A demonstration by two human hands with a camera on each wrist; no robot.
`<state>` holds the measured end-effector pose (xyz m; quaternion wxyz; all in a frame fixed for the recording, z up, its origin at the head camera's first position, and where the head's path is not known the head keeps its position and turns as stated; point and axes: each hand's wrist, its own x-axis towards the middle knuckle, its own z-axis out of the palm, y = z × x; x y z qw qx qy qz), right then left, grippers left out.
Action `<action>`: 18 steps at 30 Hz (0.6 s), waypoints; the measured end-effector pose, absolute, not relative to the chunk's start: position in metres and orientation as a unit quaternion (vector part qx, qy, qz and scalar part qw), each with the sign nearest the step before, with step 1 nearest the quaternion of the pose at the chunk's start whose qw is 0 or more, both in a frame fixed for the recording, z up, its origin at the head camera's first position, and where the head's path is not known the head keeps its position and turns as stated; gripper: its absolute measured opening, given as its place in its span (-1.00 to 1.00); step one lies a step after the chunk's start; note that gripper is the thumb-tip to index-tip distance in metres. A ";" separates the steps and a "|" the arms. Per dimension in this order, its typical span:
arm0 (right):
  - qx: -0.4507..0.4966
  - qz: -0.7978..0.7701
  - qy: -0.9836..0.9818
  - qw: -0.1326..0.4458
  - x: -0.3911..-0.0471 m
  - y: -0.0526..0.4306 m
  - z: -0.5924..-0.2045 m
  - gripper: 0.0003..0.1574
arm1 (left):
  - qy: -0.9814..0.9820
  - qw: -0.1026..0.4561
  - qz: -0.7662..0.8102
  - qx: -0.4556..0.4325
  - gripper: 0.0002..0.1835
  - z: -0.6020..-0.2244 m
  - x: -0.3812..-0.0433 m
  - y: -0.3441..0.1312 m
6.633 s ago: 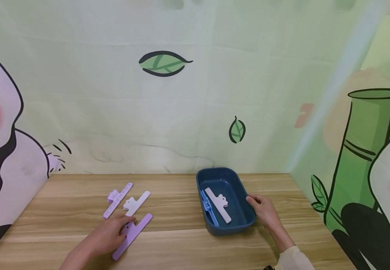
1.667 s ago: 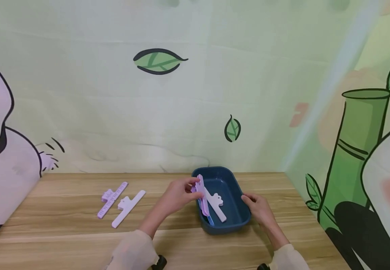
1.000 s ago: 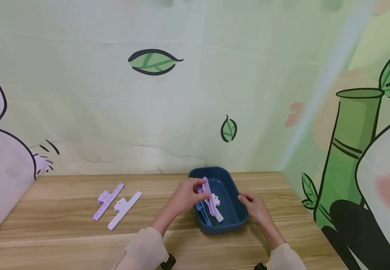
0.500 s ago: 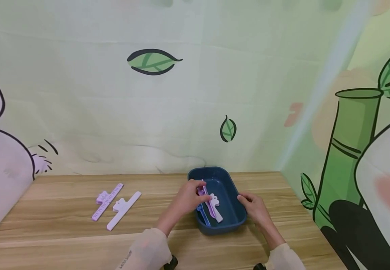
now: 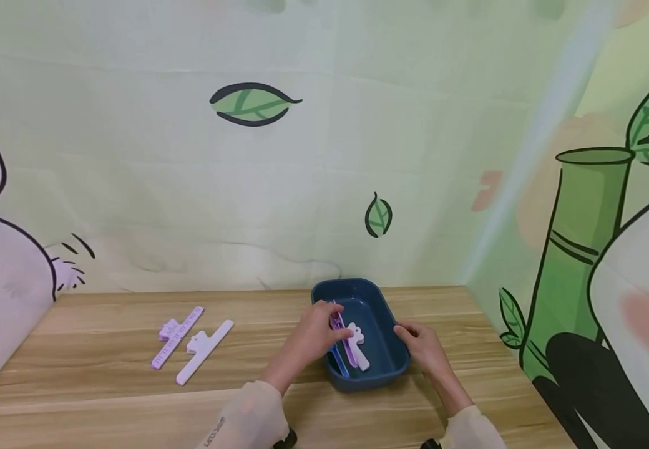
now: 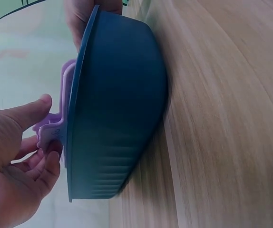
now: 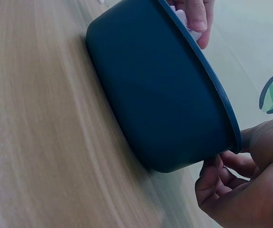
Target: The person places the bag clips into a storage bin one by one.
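Observation:
A dark blue plastic basin (image 5: pixel 380 374) stands on the wooden table. My left hand (image 5: pixel 313 333) reaches over its left side and pinches a purple bag clip (image 5: pixel 351 354) by its handle. In the left wrist view that purple clip (image 6: pixel 66 90) shows at the basin's rim, between thumb and fingers. Inside the basin a white clip (image 5: pixel 361 355) lies beside the purple one, and a blue clip (image 5: pixel 340 363) lies along the left wall, partly hidden by my hand. My right hand (image 5: pixel 425 346) grips the basin's right rim, thumb on top and fingers below, as the right wrist view shows.
To the left on the table (image 5: pixel 105 399) lie a light purple clip with ruler-like marks (image 5: pixel 178 337) and a white clip (image 5: pixel 206 352). A printed backdrop (image 5: pixel 279 206) rises at the table's back edge, close behind the basin.
My left hand took the purple clip from the table, carried it right, and has lowered it into the basin beside the white clip. My right hand stays on the rim.

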<state>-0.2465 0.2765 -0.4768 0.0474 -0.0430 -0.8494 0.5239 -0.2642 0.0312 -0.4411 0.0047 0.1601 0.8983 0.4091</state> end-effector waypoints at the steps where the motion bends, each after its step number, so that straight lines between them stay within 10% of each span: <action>1: -0.043 0.525 -0.849 0.047 -0.246 0.276 -0.477 -0.56 | 0.899 0.004 0.408 0.160 -0.45 -0.442 -0.264 0.031; 18: -0.043 0.529 -0.847 0.038 -0.246 0.275 -0.476 -0.53 | 0.898 -0.022 0.399 0.185 -0.56 -0.447 -0.262 0.026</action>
